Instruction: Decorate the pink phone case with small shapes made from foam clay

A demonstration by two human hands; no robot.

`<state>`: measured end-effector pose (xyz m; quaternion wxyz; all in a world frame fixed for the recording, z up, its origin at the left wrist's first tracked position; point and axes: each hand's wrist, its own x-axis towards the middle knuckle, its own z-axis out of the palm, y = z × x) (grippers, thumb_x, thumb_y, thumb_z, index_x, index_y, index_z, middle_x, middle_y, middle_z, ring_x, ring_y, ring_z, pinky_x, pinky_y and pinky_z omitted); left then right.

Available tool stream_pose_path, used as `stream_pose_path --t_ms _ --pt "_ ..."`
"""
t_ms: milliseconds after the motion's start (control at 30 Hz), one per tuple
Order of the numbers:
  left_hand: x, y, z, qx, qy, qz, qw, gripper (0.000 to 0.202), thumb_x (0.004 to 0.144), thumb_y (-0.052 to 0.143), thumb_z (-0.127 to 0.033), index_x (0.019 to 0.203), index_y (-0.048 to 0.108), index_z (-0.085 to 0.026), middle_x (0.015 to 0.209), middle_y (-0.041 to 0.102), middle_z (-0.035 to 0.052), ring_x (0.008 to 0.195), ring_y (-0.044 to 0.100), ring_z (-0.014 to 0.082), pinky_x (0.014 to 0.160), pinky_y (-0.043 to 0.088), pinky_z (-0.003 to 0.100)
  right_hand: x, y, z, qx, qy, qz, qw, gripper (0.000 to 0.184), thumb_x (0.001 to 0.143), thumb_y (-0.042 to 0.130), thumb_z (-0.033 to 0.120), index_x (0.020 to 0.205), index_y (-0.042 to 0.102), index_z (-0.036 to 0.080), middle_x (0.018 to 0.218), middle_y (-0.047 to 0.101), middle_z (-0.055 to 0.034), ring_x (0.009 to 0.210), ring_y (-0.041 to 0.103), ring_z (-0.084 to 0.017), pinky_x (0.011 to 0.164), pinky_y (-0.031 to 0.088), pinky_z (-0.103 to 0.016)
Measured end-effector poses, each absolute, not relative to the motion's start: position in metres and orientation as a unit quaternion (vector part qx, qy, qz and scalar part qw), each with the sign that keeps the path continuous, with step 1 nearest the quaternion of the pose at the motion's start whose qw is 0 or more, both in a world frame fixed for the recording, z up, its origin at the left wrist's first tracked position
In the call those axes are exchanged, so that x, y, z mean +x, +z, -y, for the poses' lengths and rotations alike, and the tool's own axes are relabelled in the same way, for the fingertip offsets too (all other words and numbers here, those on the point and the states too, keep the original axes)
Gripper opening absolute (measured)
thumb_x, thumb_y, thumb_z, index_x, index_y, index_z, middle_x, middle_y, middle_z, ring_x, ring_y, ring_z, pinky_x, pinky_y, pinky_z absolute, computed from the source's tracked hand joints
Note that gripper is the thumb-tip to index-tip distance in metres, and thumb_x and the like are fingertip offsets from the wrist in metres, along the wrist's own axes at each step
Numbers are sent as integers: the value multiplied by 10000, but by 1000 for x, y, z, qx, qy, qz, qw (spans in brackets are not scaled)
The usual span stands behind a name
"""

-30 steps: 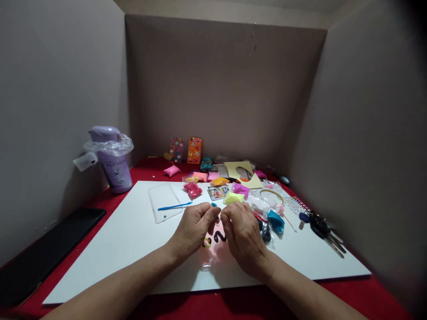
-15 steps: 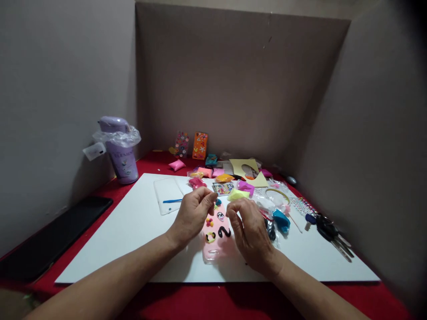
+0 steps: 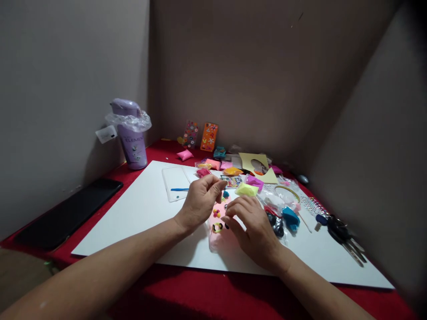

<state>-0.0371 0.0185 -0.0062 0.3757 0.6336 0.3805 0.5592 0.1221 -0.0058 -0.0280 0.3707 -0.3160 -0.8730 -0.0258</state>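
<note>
A pink phone case (image 3: 215,242) with small clay decorations lies on the white board (image 3: 133,222) between my hands. On it are a pink and yellow flower (image 3: 216,213) and a yellow and black ring (image 3: 217,228). My left hand (image 3: 205,200) hovers over its left edge, thumb and forefinger pinched; whatever they hold is too small to make out. Above the right side of the case, my right hand (image 3: 255,229) has its fingers curled and thumb near the forefinger, hiding part of the decoration. Any piece at those fingertips cannot be made out.
A clear phone case (image 3: 173,173) with a blue stick (image 3: 179,190) lies left. Clay packets, including yellow (image 3: 247,190) and blue (image 3: 291,218), crowd the back and right. Keys (image 3: 347,240) lie right; a purple tumbler (image 3: 133,142) and black phone (image 3: 70,213) stand and lie left.
The view has shifted, so the scene sits further right and higher. My right hand has moved left over the pink case, covering the black curved piece more. My left hand stays pinched.
</note>
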Motion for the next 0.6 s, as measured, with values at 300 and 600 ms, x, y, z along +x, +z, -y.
stream_pose_path --t_ms 300,600 --pt "-37 -4 -17 638 568 -375 360 326 856 551 -370 613 522 -155 521 509 -25 494 446 82 508 366 218 120 -30 6 -294 -6 890 348 142 889 452 122 860 571 193 835 621 -46 824 530 -188 750 393 -354" --pt "-37 -3 -17 645 562 -374 357 308 864 537 -341 618 515 -157 522 501 -29 507 448 86 532 373 224 120 -32 5 -299 5 888 349 93 868 525 156 785 546 193 803 614 -36 821 526 -191 747 387 -361"
